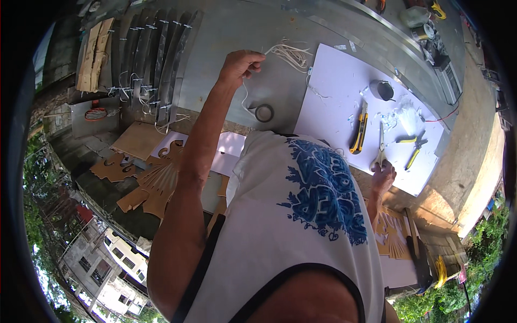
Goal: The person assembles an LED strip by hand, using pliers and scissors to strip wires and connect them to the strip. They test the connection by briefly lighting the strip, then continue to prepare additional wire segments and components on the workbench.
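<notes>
Over the grey metal tabletop, my left hand (242, 67) is closed in a pinch on a thin white cord. One length of the cord (245, 99) hangs below the hand toward a dark roll of tape (264, 112). Just right of the fingers lies a loose bundle of white cord (291, 56). My right hand (383, 178) is closed at the handles of a pair of scissors (381, 153), partly hiding them. The blades lie over a white board (329, 126) and point away from me. Left of the scissors is a yellow-and-black utility knife (359, 129).
Yellow-handled pliers (413, 151), a dark round cup (382, 90) and clear plastic bits (409, 116) lie on the board. Long dark strips tied with cord (156, 59) cover the table's far left. Cut brown panels (156, 180) sit lower left. A metal rail (398, 29) runs along the far right.
</notes>
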The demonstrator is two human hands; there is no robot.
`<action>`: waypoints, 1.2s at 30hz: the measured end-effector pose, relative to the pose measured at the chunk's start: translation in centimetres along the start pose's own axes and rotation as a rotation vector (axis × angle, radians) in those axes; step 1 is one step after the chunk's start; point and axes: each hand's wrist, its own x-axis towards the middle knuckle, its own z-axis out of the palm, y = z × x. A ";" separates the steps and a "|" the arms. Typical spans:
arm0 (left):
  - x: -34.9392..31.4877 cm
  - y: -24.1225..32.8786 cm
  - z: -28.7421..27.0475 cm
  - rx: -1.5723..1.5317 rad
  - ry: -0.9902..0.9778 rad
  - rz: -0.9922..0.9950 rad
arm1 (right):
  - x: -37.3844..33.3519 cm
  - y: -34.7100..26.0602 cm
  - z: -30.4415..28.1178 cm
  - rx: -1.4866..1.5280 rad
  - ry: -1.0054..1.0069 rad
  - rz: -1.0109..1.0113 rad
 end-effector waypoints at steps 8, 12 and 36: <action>-3.3 -1.8 2.1 0.057 -0.021 0.044 | -1.4 -1.7 -3.9 0.832 -0.459 -0.026; -4.1 -1.3 3.6 0.026 -0.100 0.031 | 0.1 -10.5 -6.0 0.942 -0.698 0.141; -5.6 -1.9 4.8 -0.061 -0.186 0.063 | 6.5 -26.3 -1.5 0.817 -0.993 -0.445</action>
